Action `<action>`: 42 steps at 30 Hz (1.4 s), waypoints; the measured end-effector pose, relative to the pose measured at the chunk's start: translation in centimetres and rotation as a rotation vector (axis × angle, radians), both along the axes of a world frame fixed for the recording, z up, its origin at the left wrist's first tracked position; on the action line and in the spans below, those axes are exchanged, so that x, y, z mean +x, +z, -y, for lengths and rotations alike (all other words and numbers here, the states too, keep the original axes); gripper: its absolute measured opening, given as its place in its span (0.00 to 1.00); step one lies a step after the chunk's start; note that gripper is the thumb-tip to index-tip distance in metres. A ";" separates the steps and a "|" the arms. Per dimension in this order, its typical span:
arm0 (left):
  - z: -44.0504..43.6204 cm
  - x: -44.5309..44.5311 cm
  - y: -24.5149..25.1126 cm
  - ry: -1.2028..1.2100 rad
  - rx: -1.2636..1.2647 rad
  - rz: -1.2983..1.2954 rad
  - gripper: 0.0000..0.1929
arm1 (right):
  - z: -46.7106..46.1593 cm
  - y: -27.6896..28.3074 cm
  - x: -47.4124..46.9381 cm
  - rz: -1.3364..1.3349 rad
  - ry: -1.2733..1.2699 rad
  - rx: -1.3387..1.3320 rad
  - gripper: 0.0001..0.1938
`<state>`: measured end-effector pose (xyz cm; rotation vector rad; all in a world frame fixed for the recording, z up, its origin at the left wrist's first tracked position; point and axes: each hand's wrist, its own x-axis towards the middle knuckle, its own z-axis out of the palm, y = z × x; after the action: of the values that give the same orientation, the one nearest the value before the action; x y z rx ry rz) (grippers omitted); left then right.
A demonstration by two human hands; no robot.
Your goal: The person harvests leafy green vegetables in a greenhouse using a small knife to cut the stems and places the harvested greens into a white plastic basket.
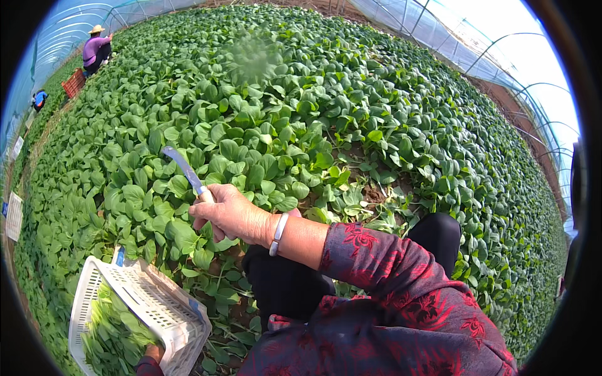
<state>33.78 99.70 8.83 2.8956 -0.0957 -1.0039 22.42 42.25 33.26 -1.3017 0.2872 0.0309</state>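
Observation:
My right hand (pixel 221 211) grips the pale handle of a curved-blade knife (pixel 182 164), its blade pointing up and to the left over the leafy greens (pixel 230 149). A bracelet is on that wrist. At the lower left, my left hand (pixel 155 350) is partly inside a white slatted plastic crate (pixel 181 324), against cut leafy greens (pixel 113 329). The crate's rim hides most of its fingers, so its grasp is unclear. The crate is tilted and stands left of my bent knees.
Growing greens surround me, with a patch of bare soil (pixel 374 193) and loose leaves ahead of my knee. A person in a straw hat (pixel 95 49) crouches far left near a red crate (pixel 74 83); another person (pixel 39 99) is beyond. Plastic-covered tunnel hoops (pixel 498 40) border the bed.

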 end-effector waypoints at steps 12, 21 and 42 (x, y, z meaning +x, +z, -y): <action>13.7 6.0 11.7 0.321 -0.043 0.165 0.18 | 10.4 -5.0 -17.5 -0.079 -0.359 -0.090 0.09; 29.4 8.2 20.0 0.067 -0.288 0.254 0.17 | 22.0 -3.7 -32.8 -0.116 0.414 -1.843 0.08; 106.1 -49.2 -7.4 -1.939 -0.385 -0.348 0.12 | 39.8 -31.5 -62.8 -1.105 -0.739 -0.682 0.10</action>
<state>-15.45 -6.37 1.46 1.4246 -2.7771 -1.1318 -40.42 2.43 1.71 -1.6623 1.8329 0.0226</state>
